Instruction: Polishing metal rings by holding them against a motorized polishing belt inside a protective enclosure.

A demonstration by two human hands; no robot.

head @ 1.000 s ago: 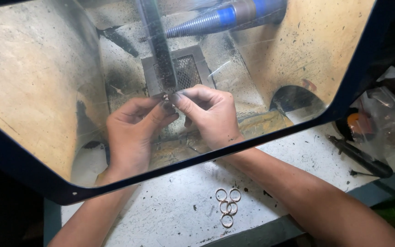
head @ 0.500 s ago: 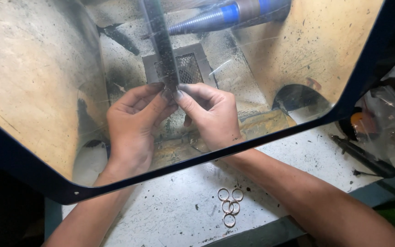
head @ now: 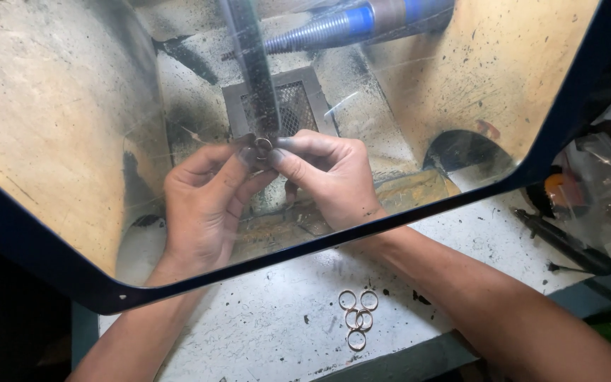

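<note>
Metal ring (head: 263, 145) at upper centre of frame, pinched between fingertips of left hand (head: 203, 205) and right hand (head: 330, 177), both clamped on it, pressed against dark vertical belt (head: 252, 64). Hands work behind clear shield (head: 72, 127). Mesh grate (head: 295, 106) behind belt. Five loose rings (head: 357, 317) on speckled white bench (head: 270, 325), lower centre. Black tool (head: 567, 244) at right.

White bench (head: 284, 325), speckled w/ black grit. Near edge, center: cluster of small metal rings (head: 357, 317), touching each other. Far right: dark pen-like tool (head: 563, 242), beside crumpled clear plastic bag (head: 602, 191).
</note>
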